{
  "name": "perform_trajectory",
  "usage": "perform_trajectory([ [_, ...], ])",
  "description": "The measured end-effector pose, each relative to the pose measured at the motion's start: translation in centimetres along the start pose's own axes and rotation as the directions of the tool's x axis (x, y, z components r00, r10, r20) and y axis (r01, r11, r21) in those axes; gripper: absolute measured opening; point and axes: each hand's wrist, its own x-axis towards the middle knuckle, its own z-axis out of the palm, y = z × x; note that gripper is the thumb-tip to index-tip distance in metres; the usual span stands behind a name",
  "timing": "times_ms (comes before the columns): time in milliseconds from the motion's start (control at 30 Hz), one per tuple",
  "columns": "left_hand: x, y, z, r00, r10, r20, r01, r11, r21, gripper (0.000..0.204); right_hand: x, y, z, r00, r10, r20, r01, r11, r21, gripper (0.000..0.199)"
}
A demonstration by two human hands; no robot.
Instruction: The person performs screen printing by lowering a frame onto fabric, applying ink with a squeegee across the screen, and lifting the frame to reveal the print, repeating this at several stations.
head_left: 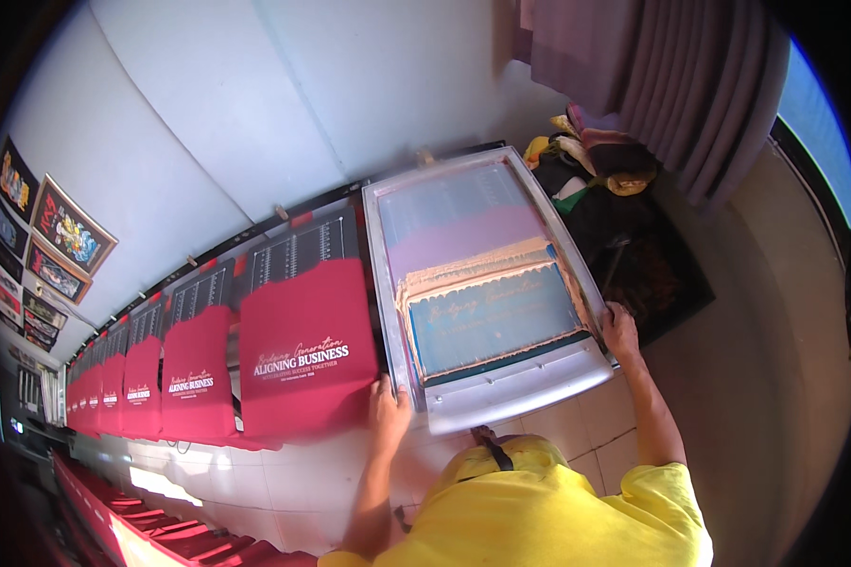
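Note:
A silver-framed printing screen (515,392) lies before me over the end of a long row of boards. Its lower mesh holds a blue-green stencil panel (496,317), ringed by orange-tan ink (477,266) that is thickest along the far side. My left hand (389,406) is closed on the frame's lower left edge. At the lower right edge, my right hand (620,331) is closed round the frame too. Pinkish cloth (473,230) shows faintly through the mesh. Just left of the screen, a red shirt (303,312) with white lettering is stretched over a dark, ruled board (298,253).
Several more red printed shirts (195,378) on boards run leftward beside a pale wall (255,94). Folded red cloth (189,539) lies lower left. A clothing pile (600,161) sits beyond the screen's right side, below a grey-purple curtain (681,85). Framed pictures (71,227) hang far left.

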Motion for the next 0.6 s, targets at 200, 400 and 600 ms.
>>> perform_trajectory([
  [200,2.6,-3.6,1.3,0.978,-0.163,0.131,0.192,0.951,-0.244,0.048,1.0,0.6,2.3,0.965,0.262,0.018,-0.263,0.959,0.104,0.035],
  [400,1.7,-2.4,0.0,0.982,-0.181,0.058,0.186,0.855,-0.483,0.044,1.1,0.3,1.9,0.943,0.328,0.05,-0.33,0.942,0.061,0.045],
  [600,1.1,-4.4,-3.5,0.994,-0.106,-0.025,0.079,0.861,-0.503,0.046,-1.6,-2.8,0.5,0.965,0.261,0.015,-0.261,0.954,0.152,0.044],
])
